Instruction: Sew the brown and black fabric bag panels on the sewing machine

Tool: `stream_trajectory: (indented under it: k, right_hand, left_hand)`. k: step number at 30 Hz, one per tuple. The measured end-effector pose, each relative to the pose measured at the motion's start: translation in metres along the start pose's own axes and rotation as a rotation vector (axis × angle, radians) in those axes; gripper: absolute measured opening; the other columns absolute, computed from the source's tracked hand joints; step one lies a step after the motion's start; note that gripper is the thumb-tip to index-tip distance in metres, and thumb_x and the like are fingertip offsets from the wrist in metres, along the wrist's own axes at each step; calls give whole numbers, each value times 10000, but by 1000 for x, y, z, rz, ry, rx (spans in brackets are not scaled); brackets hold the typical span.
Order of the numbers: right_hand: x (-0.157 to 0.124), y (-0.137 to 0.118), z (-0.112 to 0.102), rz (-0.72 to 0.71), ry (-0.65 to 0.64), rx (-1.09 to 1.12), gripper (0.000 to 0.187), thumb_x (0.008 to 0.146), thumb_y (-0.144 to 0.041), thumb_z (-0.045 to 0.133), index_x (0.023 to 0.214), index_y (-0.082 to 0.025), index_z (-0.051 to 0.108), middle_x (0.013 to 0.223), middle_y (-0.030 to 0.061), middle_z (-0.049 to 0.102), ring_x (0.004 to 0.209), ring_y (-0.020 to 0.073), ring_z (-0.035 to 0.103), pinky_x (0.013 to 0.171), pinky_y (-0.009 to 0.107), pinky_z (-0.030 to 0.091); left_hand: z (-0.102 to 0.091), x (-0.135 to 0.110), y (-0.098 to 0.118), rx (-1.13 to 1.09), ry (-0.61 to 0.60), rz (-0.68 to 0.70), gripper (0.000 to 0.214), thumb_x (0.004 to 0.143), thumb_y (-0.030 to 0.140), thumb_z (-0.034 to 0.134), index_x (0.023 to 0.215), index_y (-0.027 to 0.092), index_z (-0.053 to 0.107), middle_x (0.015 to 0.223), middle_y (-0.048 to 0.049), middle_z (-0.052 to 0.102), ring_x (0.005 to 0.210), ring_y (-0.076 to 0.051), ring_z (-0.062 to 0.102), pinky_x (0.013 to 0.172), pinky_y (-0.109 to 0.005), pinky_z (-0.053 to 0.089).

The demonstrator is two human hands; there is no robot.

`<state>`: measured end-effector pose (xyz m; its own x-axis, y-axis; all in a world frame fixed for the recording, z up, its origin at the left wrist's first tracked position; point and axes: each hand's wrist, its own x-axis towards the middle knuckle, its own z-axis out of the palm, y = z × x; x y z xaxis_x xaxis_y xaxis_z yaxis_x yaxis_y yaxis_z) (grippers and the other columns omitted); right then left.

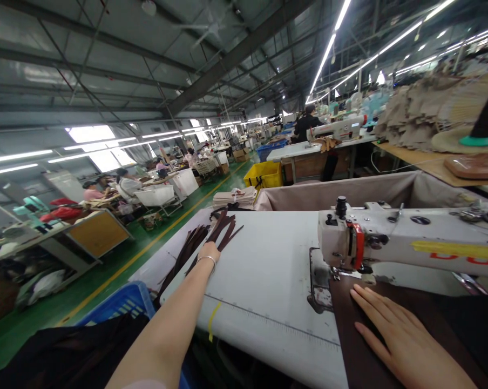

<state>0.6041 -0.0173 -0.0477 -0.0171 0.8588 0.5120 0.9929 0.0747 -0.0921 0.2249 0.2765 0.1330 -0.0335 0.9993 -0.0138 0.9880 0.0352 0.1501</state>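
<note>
At the left edge of the white sewing table [268,254], my left hand [209,252] is closed around dark brown strips [223,229], whose ends fan out past the fingers. More dark strips [191,243] hang beside it over the table's edge. My right hand [390,324] lies flat, fingers stretched, on a dark brown piece of material [345,324]. That piece reaches up to the presser foot of the white sewing machine [373,237]. Its far right part is in shadow.
A blue basket [139,297] with dark cloth stands below left. Beyond the table are a fabric-lined bin [329,192], a stack of beige pieces [234,197] and a yellow crate [264,174]. A person in dark clothing [306,124] works farther back.
</note>
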Motion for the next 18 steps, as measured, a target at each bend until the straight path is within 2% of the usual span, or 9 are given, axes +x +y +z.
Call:
stream_trajectory:
  k: [4,6,8,10,12,13,15,16,18]
  right_hand:
    - [6,1,-5,41,-21,97,603,889,-591,545,1404,-277,550,1471,70,523,1312,322,515,1075,521,436]
    - [18,-14,-19,93,-13,252,467,898,-548,559,1275,-288,653,1375,70,602,1276,313,540,1072,512,438]
    - [36,-45,-42,186,-50,514,357,925,-505,545,1176,-302,698,1263,60,659,1202,273,580,1061,462,446]
    - [58,-85,-65,287,-157,868,349,935,-525,522,1114,-289,708,1182,57,678,1072,235,627,980,403,488]
    - [78,-120,-81,451,-282,1220,442,876,-598,577,1102,-232,684,1052,74,700,839,207,645,744,342,531]
    - [85,-133,-85,492,-302,1280,477,883,-647,530,988,-206,681,889,61,694,701,179,615,622,309,505]
    - [91,-148,-85,567,-329,1343,544,883,-708,471,741,-195,579,621,9,577,536,133,514,507,266,426]
    - [89,-151,-82,582,-343,1346,573,883,-731,444,666,-203,503,547,-14,507,493,118,472,483,254,401]
    - [79,-154,-78,597,-401,1359,594,870,-758,434,630,-215,418,504,-34,455,459,104,441,461,239,383]
  left_hand:
    - [-23,-16,3,-209,-104,119,311,972,387,593,1160,141,605,1095,-77,650,921,-187,658,815,-380,579]
    - [-32,-38,6,-324,-155,200,301,1027,402,466,1076,136,599,943,-47,676,785,-154,669,744,-333,580]
    - [-31,-76,10,-431,-211,293,371,1066,409,297,986,160,561,835,-18,690,705,-138,679,705,-292,575]
    - [-17,-125,14,-519,-280,385,395,1060,451,267,912,191,525,831,-3,714,730,-137,700,715,-266,571]
    - [10,-176,14,-659,-376,486,378,1044,482,324,891,206,532,810,-1,729,751,-151,711,723,-262,565]
    - [25,-199,13,-690,-423,545,372,1042,475,334,908,215,562,789,1,732,735,-155,710,709,-261,560]
    - [51,-230,9,-628,-457,769,382,1041,444,338,905,230,623,790,-12,736,731,-164,710,688,-260,560]
    - [60,-239,7,-587,-391,879,362,1042,415,340,948,240,643,813,-21,740,739,-166,711,684,-261,568]
    - [70,-241,11,-521,-98,1037,278,1031,313,388,1182,245,611,1038,-72,739,917,-188,717,792,-291,594]
